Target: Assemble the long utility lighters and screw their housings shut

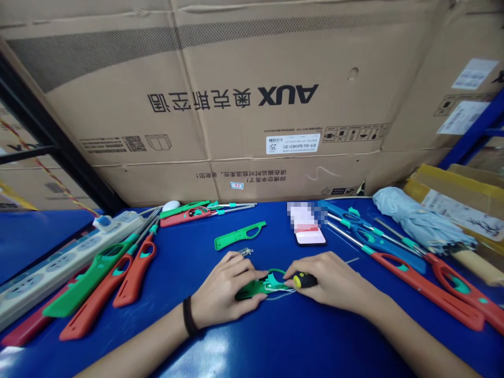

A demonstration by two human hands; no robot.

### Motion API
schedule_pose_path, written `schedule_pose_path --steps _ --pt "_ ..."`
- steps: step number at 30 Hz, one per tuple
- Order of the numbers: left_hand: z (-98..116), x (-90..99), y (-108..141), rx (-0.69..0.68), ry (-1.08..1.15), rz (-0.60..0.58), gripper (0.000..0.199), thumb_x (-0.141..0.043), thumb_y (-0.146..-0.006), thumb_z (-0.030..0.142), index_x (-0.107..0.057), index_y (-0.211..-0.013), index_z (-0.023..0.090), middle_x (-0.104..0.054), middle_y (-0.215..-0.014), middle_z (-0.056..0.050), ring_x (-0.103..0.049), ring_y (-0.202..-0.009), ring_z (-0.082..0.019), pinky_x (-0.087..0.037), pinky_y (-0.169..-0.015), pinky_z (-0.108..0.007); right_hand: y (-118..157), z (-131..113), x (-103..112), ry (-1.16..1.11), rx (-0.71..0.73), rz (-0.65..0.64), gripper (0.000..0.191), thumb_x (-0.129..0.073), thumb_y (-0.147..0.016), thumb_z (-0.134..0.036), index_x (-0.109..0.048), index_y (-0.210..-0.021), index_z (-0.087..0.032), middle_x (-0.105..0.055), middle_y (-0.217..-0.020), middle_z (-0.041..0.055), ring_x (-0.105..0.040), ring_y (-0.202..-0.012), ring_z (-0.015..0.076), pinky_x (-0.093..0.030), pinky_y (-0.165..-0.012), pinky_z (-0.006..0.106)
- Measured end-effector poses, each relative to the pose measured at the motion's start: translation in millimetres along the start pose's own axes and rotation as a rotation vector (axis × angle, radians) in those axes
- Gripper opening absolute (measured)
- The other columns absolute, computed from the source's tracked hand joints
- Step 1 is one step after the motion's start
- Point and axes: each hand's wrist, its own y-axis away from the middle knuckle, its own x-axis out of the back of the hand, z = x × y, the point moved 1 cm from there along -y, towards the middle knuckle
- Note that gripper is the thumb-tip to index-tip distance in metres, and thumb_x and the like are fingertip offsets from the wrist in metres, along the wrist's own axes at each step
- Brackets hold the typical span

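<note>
My left hand (226,287), with a dark band at the wrist, is closed on an opened green lighter body (256,287) lying on the blue table. Teal parts and pale wires show inside the body, between my two hands. My right hand (328,281) grips a screwdriver with a yellow and black handle (305,280), and its fingertips are at the right end of the green body. A loose green shell half (240,235) lies beyond my left hand. Beside it is a small metal part (246,252).
Several red and green lighters (94,278) lie left beside a power strip (51,268). More lighters (427,289) and a folded umbrella (421,220) lie right. A phone (311,237) lies ahead, before a large cardboard box (236,58).
</note>
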Motion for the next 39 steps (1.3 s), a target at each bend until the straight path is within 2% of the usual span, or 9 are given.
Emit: schedule_pose_path --steps 8,12,16,18,21,26,30,39 --pt "-0.6 -0.1 1.1 -0.061 0.003 -0.011 0.030 -0.060 -0.089 0.029 -0.063 -0.118 0.028 -0.063 -0.091 -0.003 -0.058 -0.084 -0.017 -0.039 -0.083 -0.035 -2.9 -2.4 -7.0 -0.037 -0.003 -0.044 0.023 -0.057 -0.077 -0.008 -0.065 -0.091 -0.025 -0.073 -0.082 -0.0036 -0.067 -0.071 0.0148 -0.038 -0.061 0.021" --pt "-0.6 -1.9 1.7 -0.080 -0.006 -0.013 0.029 -0.059 -0.089 0.030 -0.064 -0.118 0.027 -0.062 -0.091 -0.004 -0.059 -0.085 -0.018 -0.038 -0.086 -0.037 -3.4 -3.7 -6.9 -0.021 0.012 -0.047 0.023 -0.058 -0.076 -0.006 -0.064 -0.089 -0.024 -0.072 -0.081 -0.0041 -0.066 -0.070 0.0135 -0.037 -0.060 0.020" --pt "-1.2 -1.8 1.6 -0.055 0.025 0.002 0.029 -0.060 -0.089 0.032 -0.063 -0.117 0.025 -0.063 -0.090 -0.004 -0.059 -0.083 -0.017 -0.039 -0.082 -0.034 -0.6 -6.7 -7.2 0.000 0.056 -0.016 0.004 -0.063 -0.083 -0.022 -0.062 -0.086 -0.023 -0.071 -0.080 -0.0043 -0.064 -0.067 0.0131 -0.035 -0.057 0.021" --pt "-2.3 -0.7 1.4 -0.033 0.034 0.006 0.032 -0.063 -0.087 0.035 -0.063 -0.117 0.023 -0.065 -0.087 -0.003 -0.058 -0.079 -0.017 -0.039 -0.081 -0.034 1.0 -7.9 -6.1 0.033 0.055 -0.030 0.010 -0.067 -0.081 -0.030 -0.062 -0.086 -0.023 -0.071 -0.079 -0.0042 -0.064 -0.066 0.0141 -0.034 -0.056 0.021" --pt "-5.3 1.6 1.4 -0.006 0.043 0.024 0.035 -0.066 -0.084 0.039 -0.063 -0.114 0.022 -0.066 -0.085 -0.002 -0.058 -0.077 -0.017 -0.039 -0.081 -0.034 2.8 -8.7 -2.2 0.073 0.019 -0.059 0.014 -0.071 -0.077 -0.032 -0.063 -0.085 -0.024 -0.071 -0.079 -0.0041 -0.065 -0.067 0.0155 -0.033 -0.056 0.022" --pt "-8.9 3.1 1.3 0.012 0.061 0.047 0.027 -0.066 -0.085 0.033 -0.065 -0.110 0.023 -0.067 -0.089 -0.002 -0.061 -0.082 -0.016 -0.038 -0.082 -0.033 3.4 -7.6 0.7 0.069 -0.030 -0.110 0.011 -0.067 -0.079 -0.030 -0.069 -0.090 -0.026 -0.073 -0.076 -0.0025 -0.066 -0.067 0.0169 -0.036 -0.058 0.022" --pt "-8.3 2.9 0.7 0.008 0.065 0.037 0.024 -0.066 -0.085 0.031 -0.066 -0.107 0.023 -0.067 -0.090 -0.002 -0.061 -0.083 -0.016 -0.038 -0.081 -0.032 1.4 -6.7 -2.4 0.040 -0.028 -0.116 0.014 -0.061 -0.078 -0.017 -0.069 -0.087 -0.025 -0.074 -0.078 -0.0022 -0.067 -0.069 0.0163 -0.038 -0.060 0.021" --pt "-7.8 3.4 0.8 0.012 0.074 0.003 0.024 -0.062 -0.087 0.035 -0.067 -0.108 0.024 -0.067 -0.089 -0.003 -0.059 -0.083 -0.017 -0.039 -0.082 -0.033 2.4 -0.5 -4.1 0.013 -0.018 -0.014 0.017 -0.057 -0.080 -0.016 -0.066 -0.091 -0.025 -0.073 -0.081 -0.0015 -0.066 -0.069 0.0159 -0.039 -0.061 0.021"
